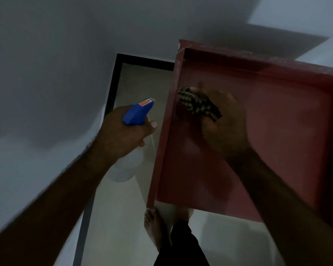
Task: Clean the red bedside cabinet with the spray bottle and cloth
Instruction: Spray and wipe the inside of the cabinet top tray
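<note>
The red bedside cabinet (277, 150) fills the right half of the view, its flat top ringed by a raised rim. My right hand (225, 120) grips a dark checked cloth (198, 103) and presses it on the cabinet top near the left rim; the hand is blurred. Left of the cabinet, over the floor, my left hand (123, 131) holds the spray bottle (136, 112) by its neck. Its blue trigger head points up and to the right. The pale translucent body (125, 166) hangs below my fist.
A grey wall (46, 73) runs along the left, with a black skirting strip (113, 79) at the floor. The narrow strip of beige tiled floor (119, 217) lies between wall and cabinet. My bare foot (154, 225) stands at the cabinet's near corner.
</note>
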The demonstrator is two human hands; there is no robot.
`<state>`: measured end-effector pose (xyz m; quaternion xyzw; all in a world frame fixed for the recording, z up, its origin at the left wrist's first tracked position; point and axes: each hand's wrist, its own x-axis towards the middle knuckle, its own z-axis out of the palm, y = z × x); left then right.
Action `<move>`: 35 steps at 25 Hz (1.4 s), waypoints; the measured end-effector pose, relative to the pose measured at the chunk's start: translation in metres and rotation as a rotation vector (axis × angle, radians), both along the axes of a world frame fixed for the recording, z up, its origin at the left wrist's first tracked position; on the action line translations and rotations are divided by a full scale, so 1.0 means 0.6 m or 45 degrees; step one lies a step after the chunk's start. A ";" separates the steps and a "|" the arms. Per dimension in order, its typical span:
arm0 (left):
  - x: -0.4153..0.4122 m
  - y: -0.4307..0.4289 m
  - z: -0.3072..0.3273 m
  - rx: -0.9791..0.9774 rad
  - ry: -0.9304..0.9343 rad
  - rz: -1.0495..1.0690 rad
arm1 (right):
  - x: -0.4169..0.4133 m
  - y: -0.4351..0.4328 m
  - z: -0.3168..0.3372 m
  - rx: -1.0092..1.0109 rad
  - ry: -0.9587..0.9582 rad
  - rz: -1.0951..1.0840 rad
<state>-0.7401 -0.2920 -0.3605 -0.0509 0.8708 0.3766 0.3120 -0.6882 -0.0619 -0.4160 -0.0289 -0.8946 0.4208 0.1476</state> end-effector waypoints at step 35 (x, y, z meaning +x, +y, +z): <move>-0.037 0.007 0.012 0.066 0.061 0.171 | -0.035 -0.032 -0.007 0.312 -0.018 0.230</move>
